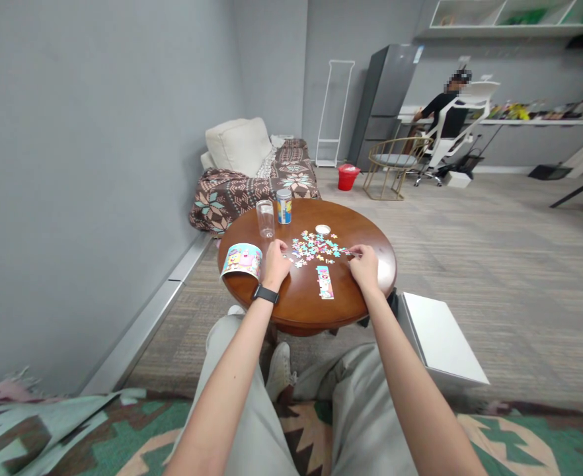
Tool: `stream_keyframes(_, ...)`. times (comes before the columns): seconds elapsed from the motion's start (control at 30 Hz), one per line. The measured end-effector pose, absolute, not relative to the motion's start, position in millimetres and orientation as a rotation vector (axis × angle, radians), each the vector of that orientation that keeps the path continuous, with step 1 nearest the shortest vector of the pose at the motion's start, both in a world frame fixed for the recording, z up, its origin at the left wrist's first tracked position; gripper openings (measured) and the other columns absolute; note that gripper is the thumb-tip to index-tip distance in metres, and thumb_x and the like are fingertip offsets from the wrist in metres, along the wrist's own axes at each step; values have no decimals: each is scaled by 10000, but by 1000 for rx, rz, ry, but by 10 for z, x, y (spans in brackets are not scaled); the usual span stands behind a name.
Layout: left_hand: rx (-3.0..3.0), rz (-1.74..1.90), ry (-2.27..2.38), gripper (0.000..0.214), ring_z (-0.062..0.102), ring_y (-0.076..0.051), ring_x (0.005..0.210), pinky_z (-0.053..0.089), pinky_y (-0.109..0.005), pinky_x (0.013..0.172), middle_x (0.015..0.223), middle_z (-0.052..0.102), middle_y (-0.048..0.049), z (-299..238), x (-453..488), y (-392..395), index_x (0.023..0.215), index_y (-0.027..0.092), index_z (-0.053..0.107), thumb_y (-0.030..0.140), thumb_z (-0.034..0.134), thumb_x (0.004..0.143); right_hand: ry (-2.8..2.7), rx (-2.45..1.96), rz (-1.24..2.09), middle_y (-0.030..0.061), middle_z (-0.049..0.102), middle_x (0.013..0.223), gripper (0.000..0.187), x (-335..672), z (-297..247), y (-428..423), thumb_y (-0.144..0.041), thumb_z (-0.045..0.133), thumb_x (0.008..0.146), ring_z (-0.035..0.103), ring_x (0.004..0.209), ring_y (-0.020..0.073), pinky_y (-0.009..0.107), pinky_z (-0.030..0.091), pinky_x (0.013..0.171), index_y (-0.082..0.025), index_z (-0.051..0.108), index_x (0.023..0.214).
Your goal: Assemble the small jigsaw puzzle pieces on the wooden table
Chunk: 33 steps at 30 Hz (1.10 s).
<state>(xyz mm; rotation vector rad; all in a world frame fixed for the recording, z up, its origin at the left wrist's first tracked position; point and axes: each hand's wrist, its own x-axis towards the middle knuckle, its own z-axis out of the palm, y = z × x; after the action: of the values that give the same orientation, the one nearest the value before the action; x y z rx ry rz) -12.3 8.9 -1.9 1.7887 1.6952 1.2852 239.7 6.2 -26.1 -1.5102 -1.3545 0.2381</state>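
A loose pile of small, colorful puzzle pieces (316,246) covers the middle of the round brown table (301,307). Nearer to me lies a joined strip of puzzle pieces (325,283) with a cartoon picture. My left hand (276,264), a black band on its wrist, rests at the pile's left edge. Its fingers are curled together, and whatever they hold is too small to make out. On the opposite side, my right hand (365,266) has its fingertips pinched at a puzzle piece on the pile's right edge. A curved cartoon picture sheet (242,259) stands left of my left hand.
Behind the pile are a clear cup (266,219), a cartoon-printed can (284,207) and a round lid (322,229). A white box (443,330) stands right of the table. Farther off are a draped sofa (291,168), a red bin (348,177) and a seated person (443,109).
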Motion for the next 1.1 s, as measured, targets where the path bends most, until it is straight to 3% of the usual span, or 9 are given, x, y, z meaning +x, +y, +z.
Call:
stream_keyframes(0.23,1782,1254,1587,340,624,-192,946,493,-336,889,944,600,-46,-74,-102,124,817,202,471,-75,522,625,-1349,-1385,493,102,699,930,333,2379,-282,83,-116,440,575,657,933,246,407,528,903,-197,612,847)
stream_keyframes(0.47,1748,1291,1519,318,650,-187,963,518,-343,897,954,591,-37,-105,-92,154,808,201,467,-61,552,648,-1206,-1591,251,109,659,841,208,2407,-184,9,-178,430,614,597,849,268,436,472,893,-196,596,737)
stream_keyframes(0.77,1798,1268,1491,260,631,-164,911,522,-345,910,934,561,-27,-99,-105,148,803,202,481,-20,574,705,-1203,-1292,624,34,622,762,205,2361,-189,25,-215,393,618,634,692,184,292,519,621,-211,549,750)
stream_keyframes(0.97,1846,1200,1532,261,617,-186,944,513,-349,905,952,552,-29,-70,-72,120,832,205,493,72,676,701,-1362,-1232,715,13,638,703,242,2313,-153,-15,-193,397,638,668,636,169,281,530,597,-207,557,819)
stream_keyframes(1.1,1906,1154,1494,282,613,-188,967,504,-346,919,984,545,-31,-72,-80,114,861,201,509,70,698,697,-1455,-1207,829,29,668,796,264,2274,-159,-16,-171,409,632,706,667,168,274,543,600,-201,565,843)
